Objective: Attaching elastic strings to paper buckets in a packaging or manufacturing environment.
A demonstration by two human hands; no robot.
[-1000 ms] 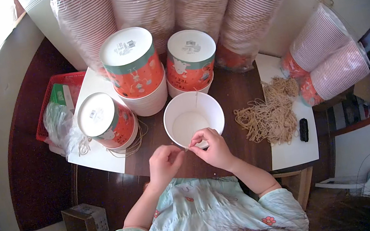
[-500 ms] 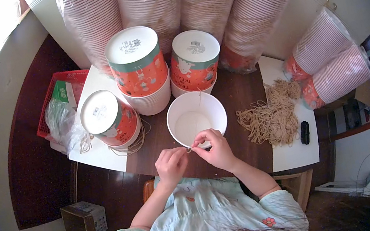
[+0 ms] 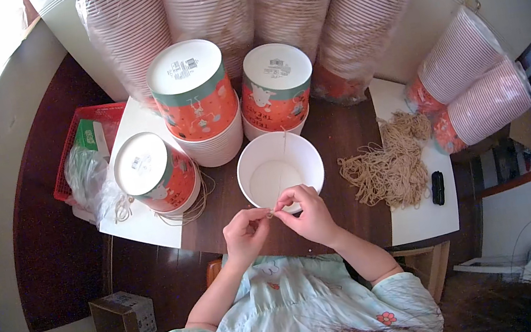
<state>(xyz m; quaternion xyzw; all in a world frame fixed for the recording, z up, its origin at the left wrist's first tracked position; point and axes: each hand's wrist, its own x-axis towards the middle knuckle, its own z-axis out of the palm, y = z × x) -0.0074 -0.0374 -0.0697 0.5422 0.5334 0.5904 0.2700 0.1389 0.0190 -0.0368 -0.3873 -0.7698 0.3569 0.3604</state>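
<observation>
An upright white paper bucket [image 3: 249, 168] stands on the dark table in front of me, its open mouth facing up. A thin tan string [image 3: 286, 140] crosses its mouth from the far rim toward my fingers. At the near rim my left hand [image 3: 246, 234] pinches the string between thumb and fingertips. My right hand [image 3: 308, 217] pinches it as well, just to the right, with its fingers over the rim. The fingertips of both hands almost meet, and the small bit of string between them is hard to make out.
Upside-down orange-and-green buckets [image 3: 201, 110] stand beyond and to the left, some stacked. Tall plastic-wrapped bucket stacks [image 3: 210, 15] line the back. Loose tan twine [image 3: 391, 167] lies to the right, beside a small black object [image 3: 438, 188]. A red basket [image 3: 64, 166] sits far left.
Both hands stay at the near rim, still pinching the string. The left fingers have straightened a little toward the right hand. The whole view has shifted slightly.
</observation>
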